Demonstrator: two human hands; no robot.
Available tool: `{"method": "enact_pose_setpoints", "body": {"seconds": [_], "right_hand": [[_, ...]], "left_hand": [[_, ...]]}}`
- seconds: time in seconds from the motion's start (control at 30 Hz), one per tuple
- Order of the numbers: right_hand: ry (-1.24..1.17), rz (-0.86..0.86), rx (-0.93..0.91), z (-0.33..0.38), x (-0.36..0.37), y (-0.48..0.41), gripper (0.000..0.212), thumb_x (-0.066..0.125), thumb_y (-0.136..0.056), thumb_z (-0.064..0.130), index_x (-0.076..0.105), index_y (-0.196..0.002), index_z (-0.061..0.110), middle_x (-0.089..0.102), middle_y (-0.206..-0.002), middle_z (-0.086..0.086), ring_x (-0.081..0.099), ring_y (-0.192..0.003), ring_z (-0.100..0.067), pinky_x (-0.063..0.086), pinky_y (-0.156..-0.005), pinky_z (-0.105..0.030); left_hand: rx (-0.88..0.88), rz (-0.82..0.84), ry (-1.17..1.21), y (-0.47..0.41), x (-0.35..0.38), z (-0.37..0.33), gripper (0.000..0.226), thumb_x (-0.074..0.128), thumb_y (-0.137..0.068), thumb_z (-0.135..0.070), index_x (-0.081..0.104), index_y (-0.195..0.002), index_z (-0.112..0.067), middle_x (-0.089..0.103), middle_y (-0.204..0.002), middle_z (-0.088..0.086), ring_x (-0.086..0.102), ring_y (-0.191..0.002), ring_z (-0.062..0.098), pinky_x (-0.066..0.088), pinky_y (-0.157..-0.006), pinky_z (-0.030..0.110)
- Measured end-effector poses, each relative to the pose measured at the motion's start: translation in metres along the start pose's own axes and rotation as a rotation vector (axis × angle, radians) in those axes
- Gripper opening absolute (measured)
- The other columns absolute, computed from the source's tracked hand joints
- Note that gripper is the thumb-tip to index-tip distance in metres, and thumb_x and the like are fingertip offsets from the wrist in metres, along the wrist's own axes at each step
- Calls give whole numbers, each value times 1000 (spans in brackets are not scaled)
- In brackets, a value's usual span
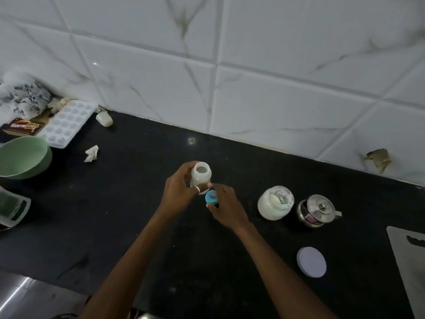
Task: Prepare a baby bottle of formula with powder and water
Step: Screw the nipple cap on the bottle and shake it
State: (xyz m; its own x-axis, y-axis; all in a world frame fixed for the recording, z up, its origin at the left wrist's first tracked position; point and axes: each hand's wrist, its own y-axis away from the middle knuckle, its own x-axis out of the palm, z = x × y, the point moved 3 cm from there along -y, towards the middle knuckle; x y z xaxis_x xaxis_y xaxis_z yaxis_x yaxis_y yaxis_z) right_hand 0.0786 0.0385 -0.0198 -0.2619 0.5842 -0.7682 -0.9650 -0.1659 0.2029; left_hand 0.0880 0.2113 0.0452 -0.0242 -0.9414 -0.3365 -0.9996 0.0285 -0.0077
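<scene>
A small translucent white baby bottle (202, 174) stands open-mouthed on the black counter (128, 203), and my left hand (181, 192) grips its body from the left. My right hand (226, 208) holds the blue nipple cap (211, 197) just below and right of the bottle's base. To the right stands an open glass jar of white formula powder (275, 202). Its pale round lid (311, 262) lies flat nearer to me. A small steel kettle (318, 210) with its lid on sits right of the jar.
A green bowl (24, 157), a white ice tray (66, 124), a brown box (23, 128) and a crumpled scrap of paper (92, 153) crowd the left. A tiled wall (253, 77) backs the counter. A grey board (411, 261) lies at the right edge.
</scene>
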Motion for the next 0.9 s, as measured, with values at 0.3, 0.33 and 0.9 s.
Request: {"method": "enact_pose_setpoints", "body": {"seconds": [0.3, 0.33, 0.9], "right_hand": [[43, 38, 31, 0, 7, -7, 53, 67, -95, 11, 49, -145, 19, 44, -152, -3, 41, -143, -17, 39, -114, -34], [45, 40, 32, 1, 6, -8, 54, 67, -96, 10, 48, -145, 19, 44, -152, -3, 41, -143, -17, 39, -115, -34], [55, -149, -64, 16, -150, 26, 62, 72, -91, 14, 43, -146, 19, 54, -142, -4, 52, -131, -20, 45, -104, -30]], "left_hand": [[-13, 2, 20, -8, 2, 5, 58, 89, -76, -20, 63, -127, -25, 71, -115, -15, 67, -107, 0, 54, -86, 15], [-13, 2, 17, -8, 2, 5, 58, 89, -76, -20, 63, -127, -25, 71, -115, -15, 67, -107, 0, 54, -85, 14], [62, 49, -48, -23, 31, -76, 59, 90, -74, -27, 60, -124, -34, 68, -110, -19, 64, -100, -10, 50, -78, 7]]}}
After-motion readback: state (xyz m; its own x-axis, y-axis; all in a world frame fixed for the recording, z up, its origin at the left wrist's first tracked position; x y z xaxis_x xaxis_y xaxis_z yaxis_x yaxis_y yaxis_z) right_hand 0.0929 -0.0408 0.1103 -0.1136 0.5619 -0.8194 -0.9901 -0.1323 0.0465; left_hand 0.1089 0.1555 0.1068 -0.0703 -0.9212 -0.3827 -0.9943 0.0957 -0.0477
